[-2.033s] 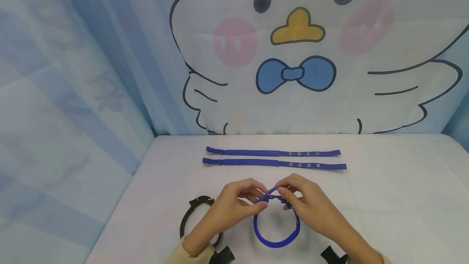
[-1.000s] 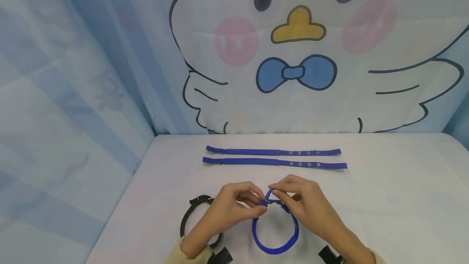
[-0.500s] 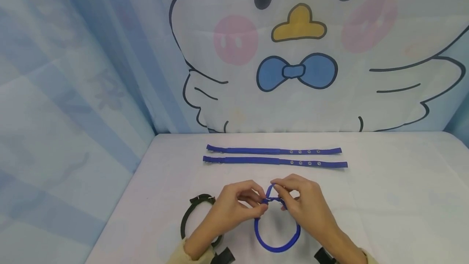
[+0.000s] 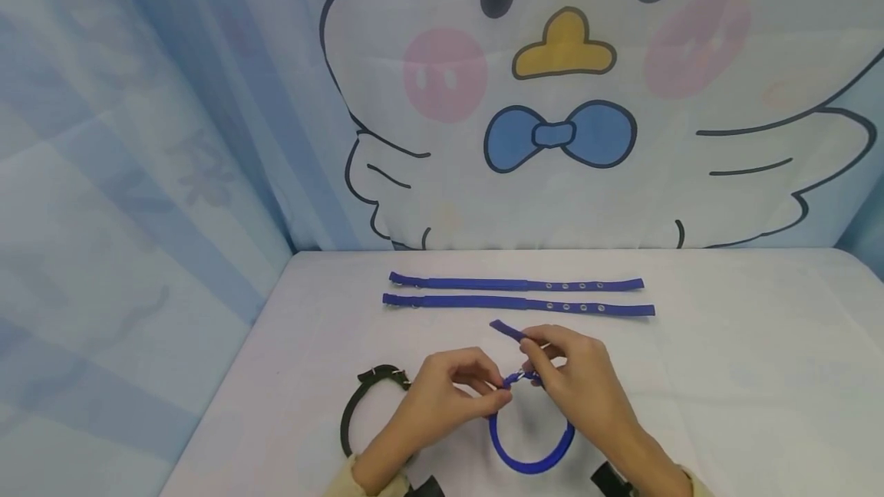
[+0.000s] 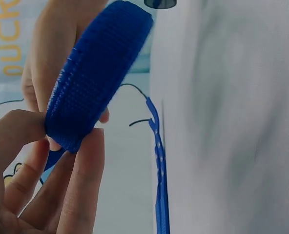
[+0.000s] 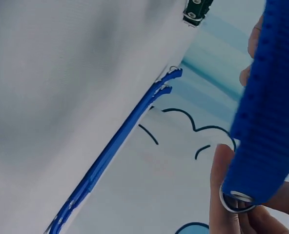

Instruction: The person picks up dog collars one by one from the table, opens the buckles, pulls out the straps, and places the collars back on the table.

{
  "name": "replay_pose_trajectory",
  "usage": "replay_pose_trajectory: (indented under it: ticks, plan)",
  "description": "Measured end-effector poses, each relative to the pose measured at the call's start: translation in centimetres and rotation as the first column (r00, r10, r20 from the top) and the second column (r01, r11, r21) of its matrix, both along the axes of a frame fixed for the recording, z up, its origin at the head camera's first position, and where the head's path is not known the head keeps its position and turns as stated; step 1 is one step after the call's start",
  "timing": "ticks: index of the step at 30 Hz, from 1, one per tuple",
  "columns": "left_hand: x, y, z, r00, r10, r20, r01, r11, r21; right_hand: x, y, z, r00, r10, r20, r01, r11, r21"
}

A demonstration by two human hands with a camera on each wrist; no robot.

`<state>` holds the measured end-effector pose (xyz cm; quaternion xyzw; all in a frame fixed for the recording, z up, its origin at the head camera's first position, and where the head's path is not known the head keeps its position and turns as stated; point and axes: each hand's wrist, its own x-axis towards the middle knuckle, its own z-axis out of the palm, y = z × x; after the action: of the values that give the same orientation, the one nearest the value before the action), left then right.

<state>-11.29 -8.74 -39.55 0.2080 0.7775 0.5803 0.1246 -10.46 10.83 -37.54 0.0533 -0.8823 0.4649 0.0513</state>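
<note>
A blue collar [image 4: 530,468], bent into a ring, is held up between both hands over the white table. My left hand [image 4: 459,391] pinches it at the ring's upper left, thumb against fingertips; the webbing fills much of the left wrist view [image 5: 98,70]. My right hand [image 4: 580,378] pinches the collar's strap near its loose tip [image 4: 506,329], which sticks out to the upper left past the fingers. Small metal hardware [image 4: 521,376] shows between the hands. In the right wrist view a metal ring [image 6: 228,207] hangs at the band's end, close to the fingers.
Two more blue collars [image 4: 470,284] [image 4: 476,302] lie straight and parallel farther back, with eyelets toward their right ends. A dark green collar [image 4: 348,420], fastened in a loop, lies left of my left hand, partly behind the forearm. A printed curtain [image 4: 552,205] stands behind the table.
The strap rose in a small loop between the hands; now its tip points free to the upper left from my right fingers. The collar ring has shifted slightly right. The other collars stay put.
</note>
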Motion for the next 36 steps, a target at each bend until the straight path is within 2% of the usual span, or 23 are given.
replay_pose_trajectory:
  ticks: [6, 12, 18, 21, 23, 28, 36]
  plan:
    - [-0.3, 0.0, 0.0, 0.998, 0.013, 0.056, -0.013, 1.000, 0.010, 0.1, 0.3, 0.3, 1.000, 0.027, 0.008, -0.026, 1.000, -0.009]
    - [-0.6, 0.5, 0.1, 0.991, 0.021, 0.132, -0.026, 0.999, 0.034, 0.2, 0.6, 0.3, 0.997, 0.062, -0.048, -0.064, 0.997, -0.044]
    - [-1.0, 1.0, 0.1, 0.988, 0.066, 0.137, -0.067, 0.998, 0.003, 0.2, 0.6, 0.2, 0.994, 0.086, -0.073, -0.092, 0.992, -0.089]
    - [-1.1, 1.4, 0.0, 0.984, 0.069, 0.164, -0.072, 0.997, 0.013, 0.1, 0.6, 0.1, 0.993, 0.088, -0.082, -0.096, 0.990, -0.102]
    - [-1.0, 1.6, -0.1, 0.976, 0.063, 0.208, -0.072, 0.997, 0.034, 0.1, 0.6, 0.0, 0.993, 0.087, -0.081, -0.096, 0.990, -0.106]
    - [-0.7, 2.3, -0.4, 0.942, 0.045, 0.333, -0.070, 0.996, 0.063, 0.2, 0.6, -0.2, 0.993, 0.092, -0.068, -0.100, 0.989, -0.113]
    - [-0.4, 2.6, -0.5, 0.908, 0.029, 0.418, -0.083, 0.990, 0.113, 0.2, 0.7, -0.3, 0.990, 0.123, -0.075, -0.131, 0.985, -0.110]
